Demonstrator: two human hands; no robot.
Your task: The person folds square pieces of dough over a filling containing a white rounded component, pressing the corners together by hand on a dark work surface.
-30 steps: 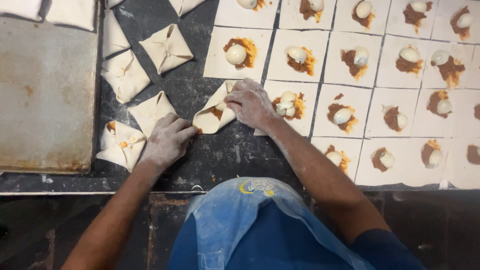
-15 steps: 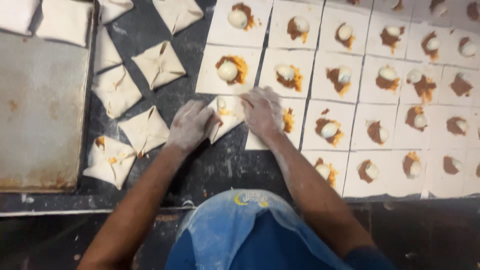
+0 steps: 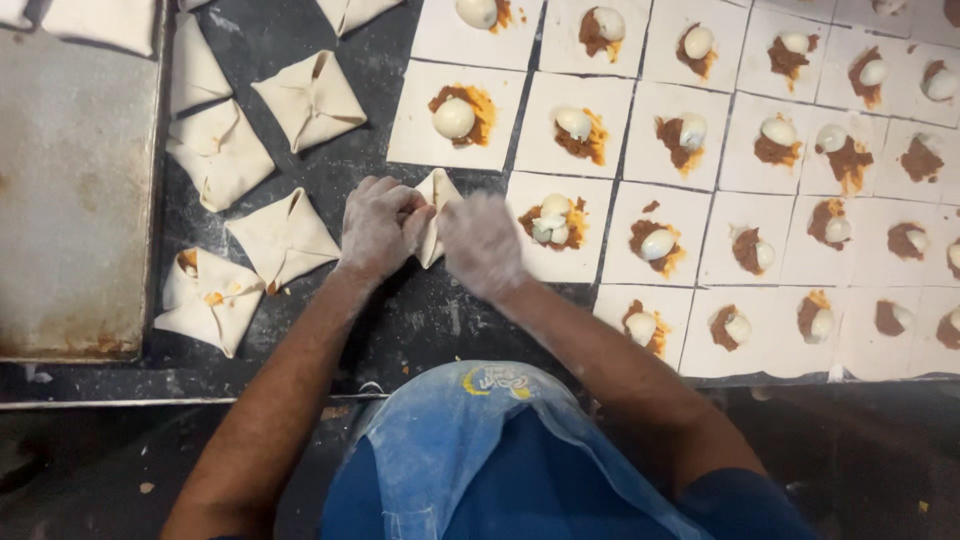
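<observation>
Both hands (image 3: 432, 232) pinched shut on dough parcel (image 3: 436, 205), w/ filling hidden inside.

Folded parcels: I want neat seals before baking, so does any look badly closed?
Yes. The parcel nearest the table's front edge, lower left, gapes at its corners with orange filling showing. The others beside it look closed.
</observation>
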